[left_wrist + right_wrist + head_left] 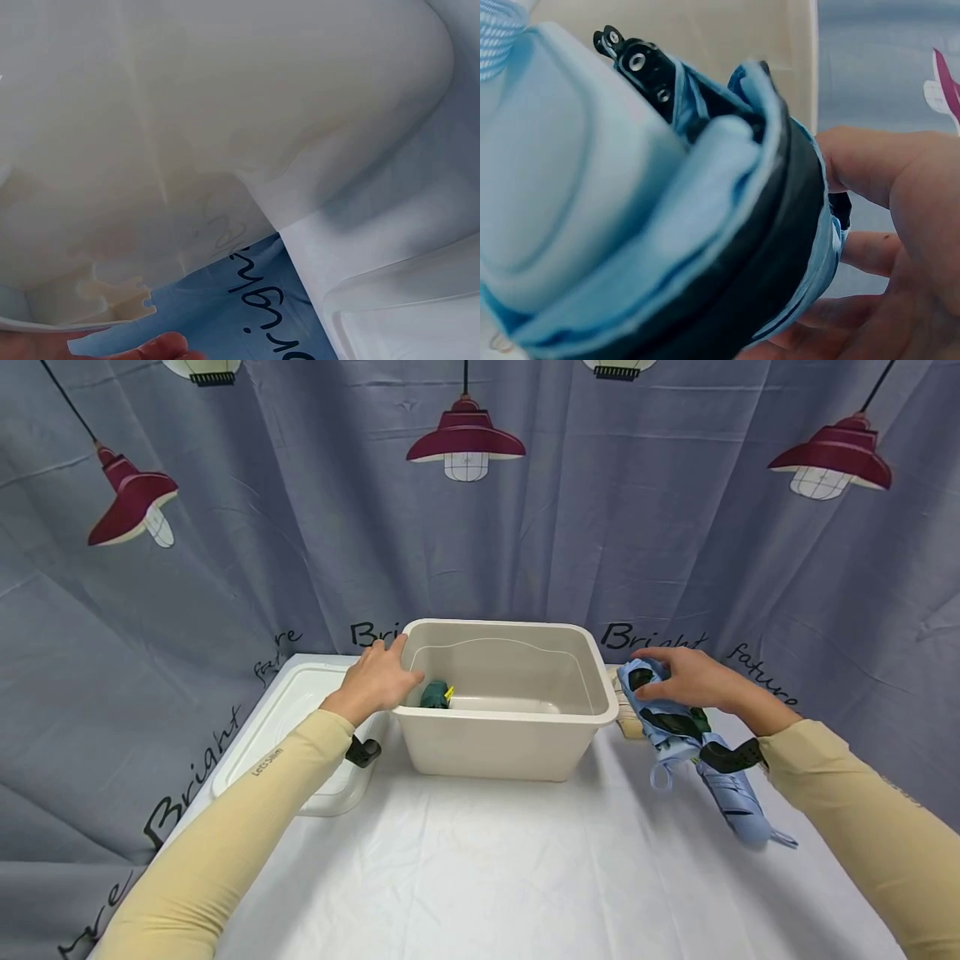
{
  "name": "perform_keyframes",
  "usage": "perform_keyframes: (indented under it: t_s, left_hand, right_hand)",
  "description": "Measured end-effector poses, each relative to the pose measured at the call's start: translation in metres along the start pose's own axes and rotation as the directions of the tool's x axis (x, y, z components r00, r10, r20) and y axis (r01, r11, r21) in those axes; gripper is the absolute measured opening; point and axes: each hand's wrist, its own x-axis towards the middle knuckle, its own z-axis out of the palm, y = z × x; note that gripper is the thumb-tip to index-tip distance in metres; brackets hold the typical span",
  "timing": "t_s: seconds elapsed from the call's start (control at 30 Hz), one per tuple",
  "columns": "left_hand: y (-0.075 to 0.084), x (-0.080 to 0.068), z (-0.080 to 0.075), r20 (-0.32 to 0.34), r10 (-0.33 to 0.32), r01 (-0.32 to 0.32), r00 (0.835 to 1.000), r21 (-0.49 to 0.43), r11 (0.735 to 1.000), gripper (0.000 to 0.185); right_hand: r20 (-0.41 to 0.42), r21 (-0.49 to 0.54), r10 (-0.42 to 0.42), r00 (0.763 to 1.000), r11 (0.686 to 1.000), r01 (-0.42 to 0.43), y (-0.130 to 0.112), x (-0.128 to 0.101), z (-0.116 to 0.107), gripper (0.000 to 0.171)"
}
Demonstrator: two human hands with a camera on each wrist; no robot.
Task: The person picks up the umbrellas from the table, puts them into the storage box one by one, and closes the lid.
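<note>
My left hand (375, 677) grips the left rim of a cream storage bin (495, 747), thumb over the inside. The left wrist view shows the bin's outer wall (187, 97), with fingertips at the bottom edge. Inside the bin, at the left, sits a small dark green item (434, 695) with a yellow bit. Right of the bin, my right hand (686, 677) holds a loosely folded light blue umbrella (660, 714) with dark patches. Fingers curl round its far side in the right wrist view, where black ribs (641, 67) show. A second blue umbrella (738, 802), rolled up, lies just below it.
The bin's white lid (277, 752) lies on the table at the left, partly under my left forearm. A beige slatted item (630, 720) shows between bin and umbrella. White cloth (465, 860) covers the table; a blue-grey curtain (315, 527) hangs behind.
</note>
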Motion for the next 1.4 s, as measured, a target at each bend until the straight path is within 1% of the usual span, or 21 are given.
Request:
perform_keyframes:
  t_s: [0.17,0.4,0.77,0.93,1.17,1.4]
  left_hand:
    - [0.001,-0.001,0.0,0.003,0.005,-0.005,1.0,0.012,1.0,0.083]
    - [0.001,-0.002,-0.001,0.004,0.005,-0.005,1.0,0.01,1.0,0.083]
    - [0.0,-0.001,0.001,0.01,0.001,-0.001,1.0,-0.001,1.0,0.083]
    - [0.0,-0.001,0.0,0.01,0.001,-0.001,1.0,-0.002,1.0,0.084]
    - [0.0,-0.001,-0.001,0.015,-0.004,0.004,1.0,-0.007,1.0,0.083]
    - [0.0,-0.002,-0.002,0.027,-0.007,0.007,1.0,0.002,1.0,0.084]
  right_hand:
    - [-0.009,-0.003,-0.006,1.0,1.0,0.006,-0.006,0.003,-0.012,0.082]
    - [-0.036,-0.004,0.007,0.999,1.0,-0.007,-0.018,0.008,-0.026,0.081]
    - [-0.055,-0.005,-0.018,0.998,1.0,0.018,-0.037,0.018,-0.044,0.076]
    - [-0.054,-0.013,-0.02,0.998,1.0,0.02,-0.047,0.023,-0.051,0.078]
    - [-0.043,-0.008,-0.026,0.999,1.0,0.026,-0.064,0.035,-0.054,0.076]
    - [-0.02,-0.003,-0.052,0.998,0.999,0.052,-0.083,0.048,-0.049,0.074]
